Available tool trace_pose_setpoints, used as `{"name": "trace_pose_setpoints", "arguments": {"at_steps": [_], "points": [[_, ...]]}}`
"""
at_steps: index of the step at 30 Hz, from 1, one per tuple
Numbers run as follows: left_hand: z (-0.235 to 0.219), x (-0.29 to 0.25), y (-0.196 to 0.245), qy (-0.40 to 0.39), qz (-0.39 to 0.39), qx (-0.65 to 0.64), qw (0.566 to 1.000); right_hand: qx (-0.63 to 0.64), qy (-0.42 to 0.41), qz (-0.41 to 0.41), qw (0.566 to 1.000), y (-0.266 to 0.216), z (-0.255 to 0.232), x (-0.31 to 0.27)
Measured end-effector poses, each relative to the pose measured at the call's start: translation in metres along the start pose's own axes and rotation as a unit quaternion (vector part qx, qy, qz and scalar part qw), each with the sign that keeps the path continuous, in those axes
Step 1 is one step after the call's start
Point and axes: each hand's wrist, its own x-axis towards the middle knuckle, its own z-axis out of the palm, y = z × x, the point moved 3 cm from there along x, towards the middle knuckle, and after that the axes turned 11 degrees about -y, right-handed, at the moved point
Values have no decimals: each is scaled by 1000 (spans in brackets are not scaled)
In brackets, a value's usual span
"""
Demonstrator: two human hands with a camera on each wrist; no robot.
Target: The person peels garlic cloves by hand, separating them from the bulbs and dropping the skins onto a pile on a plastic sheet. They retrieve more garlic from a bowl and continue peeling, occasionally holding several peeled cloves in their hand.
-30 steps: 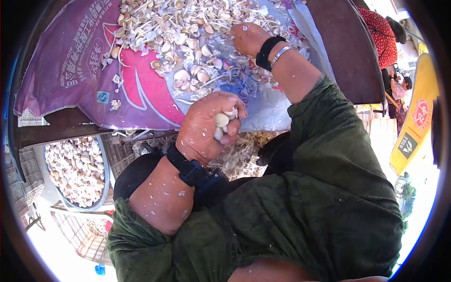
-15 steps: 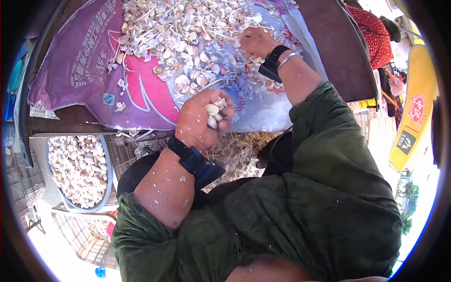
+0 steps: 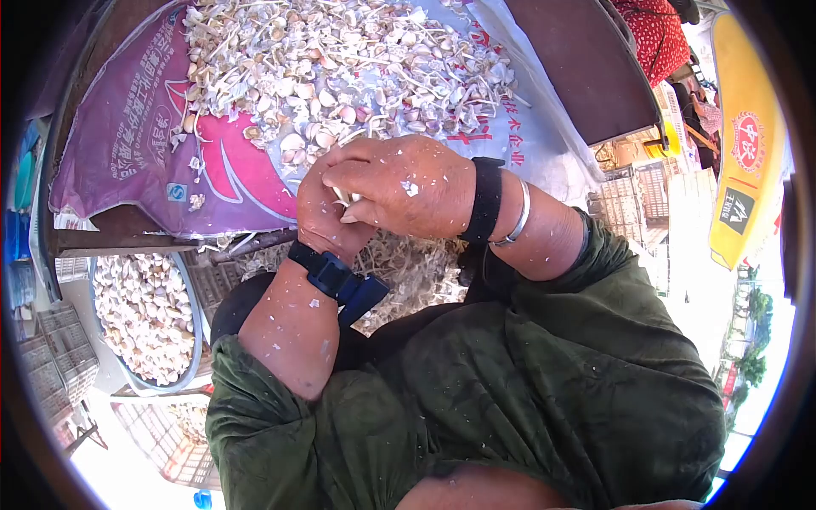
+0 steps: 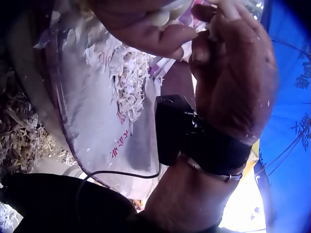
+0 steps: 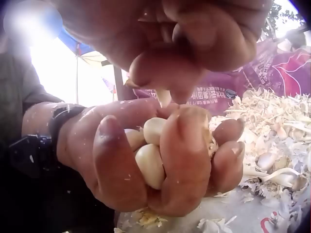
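Note:
Curled fingers of my left hand (image 3: 321, 208) cup several peeled garlic cloves (image 5: 150, 165), best seen in the right wrist view. Close over it, my right hand (image 3: 416, 183) pinches another garlic clove (image 5: 164, 97), its pale tip poking out below the fingers. In the head view the right hand overlaps the left and hides most of the held cloves. Bits of white skin stick to both hands. Just beyond them a heap of unpeeled garlic cloves (image 3: 314, 59), mixed with papery skins and stalks, lies on a printed purple and white sack (image 3: 127, 153).
The sack covers a dark tabletop (image 3: 578, 68). At lower left stands a round tub (image 3: 197, 336) full of garlic cloves, near plastic crates (image 3: 64, 357). Skins (image 3: 408, 272) litter the ground between the knees. A person in a red dotted garment (image 3: 650, 38) is at upper right.
My right hand has come back from the heap toward me and now meets the left. The left hand has turned slightly, its cloves now mostly covered.

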Motion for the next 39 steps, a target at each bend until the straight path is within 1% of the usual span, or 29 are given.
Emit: {"name": "trace_pose_setpoints", "arguments": {"at_steps": [1,3,5,6,7,8,10,11,14,15,17,18,20,21,22,23,24,25,26,27,28,29,31,33,34,36,37,38,39], "points": [[2,-4,-1,-44,6,-22,999,11,16,0,1000,-6,-1,-4],[-11,-10,0,-65,28,15,997,24,25,-12,999,-20,-4,-9],[-3,-19,8,-90,52,50,993,14,133,-145,980,-41,-12,-18],[14,-29,16,-47,55,104,992,13,182,-156,971,-52,-14,-24],[24,-39,24,-3,57,158,986,14,184,-154,971,-59,-17,-29],[27,-48,36,-82,38,113,990,46,165,-152,973,-65,-20,-34],[47,-80,55,-138,42,68,987,69,96,-133,984,-69,-24,-44],[54,-99,66,-182,53,95,977,70,97,-133,984,-67,-26,-49],[54,-168,101,-212,87,133,964,47,-25,-65,996,-47,-17,-60],[49,-198,112,-177,124,149,965,49,-26,-67,996,-37,-17,-64],[16,-264,139,-114,176,164,964,12,-83,9,996,-9,-11,-72],[-2,-295,148,-100,222,175,954,15,-84,9,996,7,-9,-75],[-54,-373,169,9,286,200,937,-2,-55,66,996,44,-5,-79],[-98,-429,179,141,357,133,914,-2,-57,66,996,60,-5,-78],[-123,-472,179,306,421,94,848,-39,-51,89,994,77,-4,-78],[-169,-534,187,436,405,239,767,-76,-44,110,990,91,-2,-75],[-166,-546,165,432,443,65,783,-76,-45,108,990,102,1,-70],[-182,-581,154,567,429,80,698,-96,-44,119,987,113,3,-67],[-171,-589,136,612,406,10,678,-116,-45,130,984,121,5,-66],[-221,-651,142,646,398,74,647,-117,-48,129,984,126,7,-62],[-254,-687,145,652,367,153,646,-123,-71,161,977,131,11,-57],[-267,-707,145,654,333,230,639,-127,-95,192,969,137,16,-53],[-219,-647,139,644,354,116,668,-173,-68,161,969,135,25,-44],[-213,-627,169,511,250,208,796,-218,-134,225,940,125,24,-35],[-171,-578,169,477,212,341,782,-234,-178,242,925,125,25,-29],[-94,-487,167,465,252,393,752,-229,-180,255,922,123,25,-24],[-44,-436,156,365,270,335,826,-224,-183,268,919,122,24,-24],[-11,-393,149,214,241,337,884,-225,-181,267,919,125,28,-27],[19,-354,137,178,222,357,890,-189,-92,231,950,129,31,-32]]}}
